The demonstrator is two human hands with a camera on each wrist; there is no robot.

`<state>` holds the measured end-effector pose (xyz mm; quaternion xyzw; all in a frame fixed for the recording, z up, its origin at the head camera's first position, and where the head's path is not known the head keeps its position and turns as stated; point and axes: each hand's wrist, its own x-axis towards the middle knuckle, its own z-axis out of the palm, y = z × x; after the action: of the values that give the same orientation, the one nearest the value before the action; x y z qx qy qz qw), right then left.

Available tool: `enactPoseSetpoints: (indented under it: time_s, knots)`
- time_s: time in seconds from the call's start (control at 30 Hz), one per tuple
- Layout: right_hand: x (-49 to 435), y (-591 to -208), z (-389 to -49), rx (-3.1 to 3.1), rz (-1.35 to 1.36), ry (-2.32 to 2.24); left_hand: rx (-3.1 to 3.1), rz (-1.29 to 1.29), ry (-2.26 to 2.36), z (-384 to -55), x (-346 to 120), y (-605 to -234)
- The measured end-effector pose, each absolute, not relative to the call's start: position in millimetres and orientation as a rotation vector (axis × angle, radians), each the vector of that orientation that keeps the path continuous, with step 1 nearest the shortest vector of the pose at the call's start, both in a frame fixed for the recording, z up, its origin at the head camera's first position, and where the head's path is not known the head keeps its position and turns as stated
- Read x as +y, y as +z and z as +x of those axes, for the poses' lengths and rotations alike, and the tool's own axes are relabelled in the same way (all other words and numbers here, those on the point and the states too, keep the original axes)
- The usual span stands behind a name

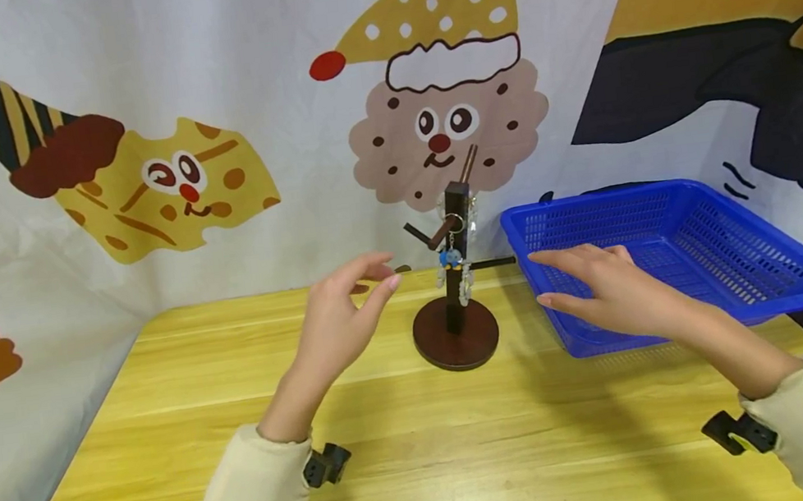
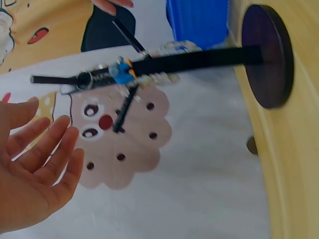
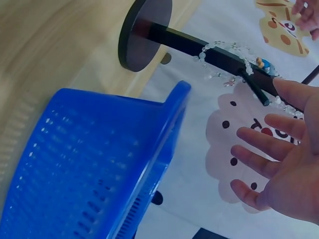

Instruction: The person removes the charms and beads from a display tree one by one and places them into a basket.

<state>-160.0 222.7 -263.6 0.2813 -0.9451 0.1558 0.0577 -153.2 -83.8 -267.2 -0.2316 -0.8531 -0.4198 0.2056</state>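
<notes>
A dark wooden stand with a round base and several side pegs rises upright from the table. From one peg hangs a keychain with a small blue figure on a metal ring. Clear beaded bracelets hang about the post as well. My left hand hovers left of the stand, its fingers loosely bent and holding nothing. To the right of the stand my right hand is held in the air, fingers extended, in front of the basket's left side. Neither hand touches the stand.
A blue plastic basket with perforated walls stands at the back right of the wooden table. Behind the table hangs a white cloth printed with cartoon food figures.
</notes>
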Motion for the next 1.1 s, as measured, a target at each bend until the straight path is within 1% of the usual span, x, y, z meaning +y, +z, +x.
enactPoseSetpoints:
  time_s: [0.33, 0.63, 1.1]
  knots:
    - [212.5, -257.9, -166.2, -2.831, 0.914, 0.580, -2.247, -0.745, -1.178, -153.5, -53.0, -249.0]
    - [208.2, -259.7, -175.2, -2.748, 0.985, 0.618, -2.198, -0.707, -1.131, -154.3, -44.5, -246.2]
    - [197.5, -261.8, -184.4, -2.716, 0.963, 0.621, -2.185, -0.641, -1.042, -157.6, -37.6, -246.6]
